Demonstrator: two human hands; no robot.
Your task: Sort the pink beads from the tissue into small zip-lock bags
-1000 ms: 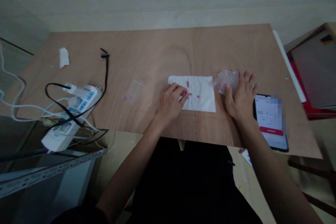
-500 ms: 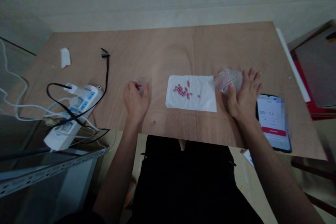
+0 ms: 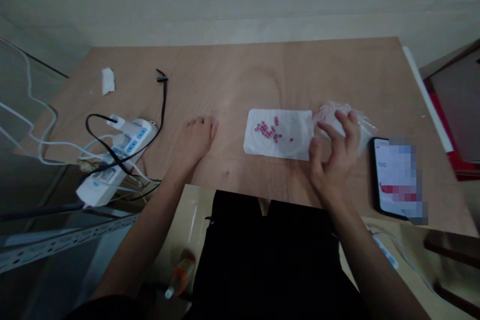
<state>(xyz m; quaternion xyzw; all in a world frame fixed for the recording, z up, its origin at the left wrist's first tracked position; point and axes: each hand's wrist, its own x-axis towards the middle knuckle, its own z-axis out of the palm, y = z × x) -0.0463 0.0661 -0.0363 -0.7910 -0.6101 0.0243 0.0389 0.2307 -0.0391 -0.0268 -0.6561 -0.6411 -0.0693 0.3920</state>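
Observation:
My left hand [image 3: 195, 139] rests on the table left of the middle, its fingers curled and closed. A trace of clear plastic shows by the thumb and fingertips, seemingly a small clear plastic bag; the hand mostly hides it. My right hand [image 3: 335, 157] hovers open, fingers apart and slightly bent, over a clear plastic bag [image 3: 365, 127] with red lines; whether it touches the bag I cannot tell. Between the hands lies a white paper sheet [image 3: 300, 150]. Several small pink pellets [image 3: 267, 131] sit on it, mostly clustered left of its middle.
A phone [image 3: 397, 175] lies right of my right hand. At the left table edge is a white power strip [image 3: 129, 142] with tangled black and white cables. A white scrap [image 3: 108, 81] lies at the back left. An orange-labelled bottle [image 3: 182, 275] is below the table.
My right hand has moved left off the table beside the bag to above it, and the bag looks more spread out. My left hand has turned palm down. The view has shifted slightly.

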